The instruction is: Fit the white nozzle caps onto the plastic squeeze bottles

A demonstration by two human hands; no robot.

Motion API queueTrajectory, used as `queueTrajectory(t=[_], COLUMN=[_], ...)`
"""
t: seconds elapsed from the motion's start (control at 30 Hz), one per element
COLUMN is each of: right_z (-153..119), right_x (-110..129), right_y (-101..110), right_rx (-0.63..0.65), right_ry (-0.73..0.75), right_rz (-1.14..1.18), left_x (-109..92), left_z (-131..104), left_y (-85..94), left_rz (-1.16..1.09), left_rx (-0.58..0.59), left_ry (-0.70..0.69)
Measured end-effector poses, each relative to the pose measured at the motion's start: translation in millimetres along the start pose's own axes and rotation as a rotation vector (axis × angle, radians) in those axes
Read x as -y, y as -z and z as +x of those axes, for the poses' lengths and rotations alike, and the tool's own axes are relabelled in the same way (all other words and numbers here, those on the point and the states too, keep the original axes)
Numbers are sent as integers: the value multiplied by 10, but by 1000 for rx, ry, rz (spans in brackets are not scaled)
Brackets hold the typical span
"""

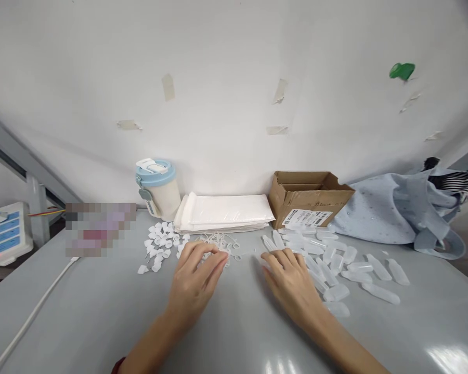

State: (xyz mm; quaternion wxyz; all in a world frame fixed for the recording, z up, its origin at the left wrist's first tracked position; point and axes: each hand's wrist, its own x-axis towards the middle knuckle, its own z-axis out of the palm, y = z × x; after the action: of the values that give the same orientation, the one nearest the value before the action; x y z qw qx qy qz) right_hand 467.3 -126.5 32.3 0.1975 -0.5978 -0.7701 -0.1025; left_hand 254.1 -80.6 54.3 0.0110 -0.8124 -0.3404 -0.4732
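So the left hand had its thumb and fingers pinched nearly together at the pile of tiny white loop-ended plastic pieces mid-table (couldn't tell if it gripped one). The right hand curled its fingers loosely beside the scattered frosted, round-ended plastic sleeves; couldn't tell if it held anything.
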Motion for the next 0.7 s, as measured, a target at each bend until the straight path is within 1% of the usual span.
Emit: queueTrajectory(t=[0.07, 0.13, 0.2, 0.27, 0.37, 0.43, 0.6, 0.7], right_z=[-19, -40, -57, -69, -77, -81, -95, -98], right_x=[57, 128, 193, 239, 266, 272, 293, 307], right_y=[63, 138, 204, 247, 269, 269, 261, 253], right_rx=[-42, -93, -132, -138, -125, -112, -47, -22], right_ry=[8, -7, -57, -123, -215, -259, -312, -328], right_rz=[102, 312, 550, 696, 778, 808, 851, 871], left_x=[-71, -142, -203, -247, -280, -290, -308, -323], left_z=[7, 18, 28, 32, 19, -2, -61, -74], left_y=[12, 25, 38, 46, 42, 26, -32, -50], left_rz=[-11, -19, -48, -111, -247, -318, -365, -352], left_rx=[-19, -39, -49, -26, 80, 114, 31, 31], left_ry=[-3, 1, 10, 29, 59, 69, 73, 39])
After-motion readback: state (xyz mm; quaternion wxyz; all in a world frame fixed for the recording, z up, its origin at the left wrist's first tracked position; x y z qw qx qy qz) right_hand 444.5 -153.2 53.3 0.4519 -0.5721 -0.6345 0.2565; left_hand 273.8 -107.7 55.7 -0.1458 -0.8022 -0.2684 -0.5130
